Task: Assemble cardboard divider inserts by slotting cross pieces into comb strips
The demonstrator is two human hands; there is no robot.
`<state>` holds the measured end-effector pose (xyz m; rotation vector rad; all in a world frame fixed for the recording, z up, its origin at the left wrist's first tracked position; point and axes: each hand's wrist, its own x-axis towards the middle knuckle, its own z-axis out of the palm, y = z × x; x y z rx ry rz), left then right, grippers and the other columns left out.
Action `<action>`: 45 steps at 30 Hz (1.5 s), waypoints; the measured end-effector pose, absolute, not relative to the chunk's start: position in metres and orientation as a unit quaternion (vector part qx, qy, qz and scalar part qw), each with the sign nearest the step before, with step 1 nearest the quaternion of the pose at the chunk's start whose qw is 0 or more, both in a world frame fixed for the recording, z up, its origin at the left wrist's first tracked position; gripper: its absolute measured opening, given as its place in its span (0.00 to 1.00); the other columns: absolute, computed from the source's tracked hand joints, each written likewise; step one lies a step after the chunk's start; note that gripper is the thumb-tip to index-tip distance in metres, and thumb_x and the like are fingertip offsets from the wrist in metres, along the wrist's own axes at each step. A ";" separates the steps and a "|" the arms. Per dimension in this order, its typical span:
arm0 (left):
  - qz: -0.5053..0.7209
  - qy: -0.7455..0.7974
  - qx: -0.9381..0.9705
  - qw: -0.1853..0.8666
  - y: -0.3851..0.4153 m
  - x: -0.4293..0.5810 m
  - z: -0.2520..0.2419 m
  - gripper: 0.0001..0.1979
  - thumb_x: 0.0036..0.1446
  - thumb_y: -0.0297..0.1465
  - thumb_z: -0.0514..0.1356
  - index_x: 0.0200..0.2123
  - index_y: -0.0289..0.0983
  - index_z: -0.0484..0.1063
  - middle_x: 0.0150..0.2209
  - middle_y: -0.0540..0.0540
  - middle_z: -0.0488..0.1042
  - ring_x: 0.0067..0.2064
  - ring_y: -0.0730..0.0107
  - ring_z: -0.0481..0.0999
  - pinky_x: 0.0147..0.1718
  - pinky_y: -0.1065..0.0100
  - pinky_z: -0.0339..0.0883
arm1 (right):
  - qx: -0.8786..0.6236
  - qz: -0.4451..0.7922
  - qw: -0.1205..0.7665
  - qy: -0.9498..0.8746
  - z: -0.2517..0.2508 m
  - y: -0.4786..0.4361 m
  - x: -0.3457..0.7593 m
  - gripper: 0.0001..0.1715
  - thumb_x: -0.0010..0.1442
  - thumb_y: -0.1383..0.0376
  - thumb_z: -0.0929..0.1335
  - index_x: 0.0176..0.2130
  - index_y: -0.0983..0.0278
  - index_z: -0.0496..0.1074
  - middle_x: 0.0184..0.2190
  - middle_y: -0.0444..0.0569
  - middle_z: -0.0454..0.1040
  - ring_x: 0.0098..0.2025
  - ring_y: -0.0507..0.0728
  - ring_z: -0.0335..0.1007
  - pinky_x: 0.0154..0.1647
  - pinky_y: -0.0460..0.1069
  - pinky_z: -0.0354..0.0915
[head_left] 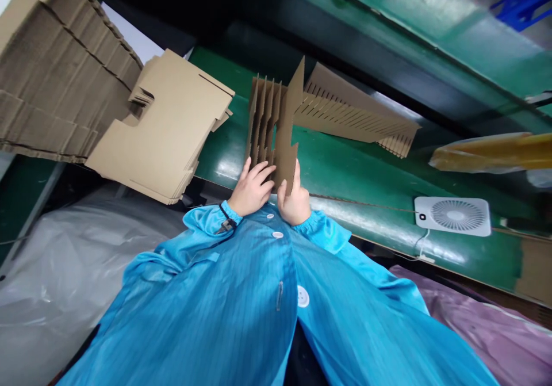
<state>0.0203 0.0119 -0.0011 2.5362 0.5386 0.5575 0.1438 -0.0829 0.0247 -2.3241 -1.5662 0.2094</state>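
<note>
Left of the fingers (256,174), piled notched sheets (172,110), seemingly not yet used. With left hand (250,195), touching upright dividers (261,124), apparently partly assembled, fingers slightly spread; with right hand (295,205), pinching tall panel (285,144). Right of the fingers, slotted strips (345,115), slots apparently unfilled. Beneath, green bench (345,161); farther right, white fan (460,216).

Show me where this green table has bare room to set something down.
The widest bare patch of green table lies between the cardboard dividers, the slotted strips and the white fan. A narrower one sits between the dividers and the stacked sheets. Crowded: the left, with those sheets and the cardboard pile.
</note>
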 end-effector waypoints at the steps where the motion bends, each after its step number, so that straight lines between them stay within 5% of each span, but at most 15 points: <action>1: 0.206 0.197 0.928 0.240 0.012 0.020 -0.001 0.11 0.63 0.27 0.54 0.38 0.37 0.78 0.59 0.38 0.72 0.64 0.48 0.65 0.66 0.31 0.45 | -0.818 0.074 0.167 -0.546 0.027 -0.083 0.143 0.40 0.68 0.63 0.53 0.72 0.78 0.38 0.36 0.62 0.80 0.20 0.56 0.70 0.22 0.48 0.66; 15: 0.209 0.183 0.932 0.231 0.011 0.022 -0.002 0.11 0.63 0.27 0.55 0.38 0.36 0.78 0.58 0.37 0.73 0.64 0.49 0.66 0.66 0.32 0.47 | -0.858 0.124 0.105 -0.487 0.035 -0.062 0.148 0.40 0.68 0.58 0.54 0.71 0.78 0.45 0.23 0.55 0.77 0.21 0.59 0.71 0.25 0.49 0.67; 22: 0.203 0.178 0.930 0.250 0.015 0.022 0.002 0.11 0.64 0.27 0.54 0.37 0.36 0.77 0.59 0.38 0.71 0.65 0.51 0.65 0.67 0.33 0.46 | -0.793 0.237 0.245 -0.504 0.072 -0.074 0.164 0.34 0.65 0.55 0.60 0.63 0.72 0.63 0.23 0.47 0.75 0.24 0.56 0.72 0.30 0.50 0.69; 25: 0.201 0.179 0.930 0.250 0.015 0.021 0.002 0.11 0.65 0.27 0.54 0.38 0.36 0.77 0.60 0.38 0.71 0.64 0.50 0.65 0.66 0.32 0.46 | -0.788 0.214 0.249 -0.521 0.078 -0.077 0.165 0.33 0.64 0.57 0.61 0.63 0.72 0.63 0.22 0.45 0.74 0.21 0.54 0.68 0.28 0.49 0.68; 30: 0.200 0.179 0.932 0.244 0.015 0.020 0.001 0.11 0.65 0.27 0.54 0.38 0.36 0.77 0.60 0.38 0.71 0.64 0.49 0.65 0.66 0.31 0.46 | -0.787 0.164 0.202 -0.559 0.071 -0.079 0.161 0.38 0.65 0.60 0.58 0.69 0.72 0.54 0.28 0.52 0.78 0.22 0.55 0.68 0.27 0.50 0.68; 36: 0.206 0.180 0.932 0.239 0.013 0.020 0.002 0.11 0.65 0.27 0.54 0.39 0.35 0.77 0.59 0.37 0.71 0.64 0.49 0.65 0.65 0.32 0.48 | -0.784 0.125 0.175 -0.582 0.072 -0.086 0.158 0.34 0.66 0.59 0.56 0.66 0.73 0.58 0.38 0.61 0.80 0.24 0.56 0.71 0.29 0.52 0.70; 42: 0.205 0.175 0.932 0.242 0.014 0.020 0.001 0.11 0.65 0.28 0.54 0.39 0.36 0.77 0.59 0.38 0.71 0.64 0.49 0.65 0.66 0.32 0.47 | -0.806 0.231 0.271 -0.473 0.082 -0.046 0.188 0.36 0.63 0.51 0.64 0.61 0.71 0.63 0.22 0.47 0.74 0.21 0.56 0.71 0.28 0.51 0.71; 45: 0.209 0.174 0.934 0.233 0.014 0.021 0.000 0.11 0.65 0.28 0.54 0.38 0.35 0.77 0.59 0.37 0.72 0.64 0.48 0.66 0.65 0.30 0.48 | -0.834 0.304 0.202 -0.414 0.082 -0.004 0.205 0.35 0.62 0.55 0.67 0.60 0.75 0.65 0.22 0.50 0.74 0.25 0.59 0.75 0.30 0.54 0.72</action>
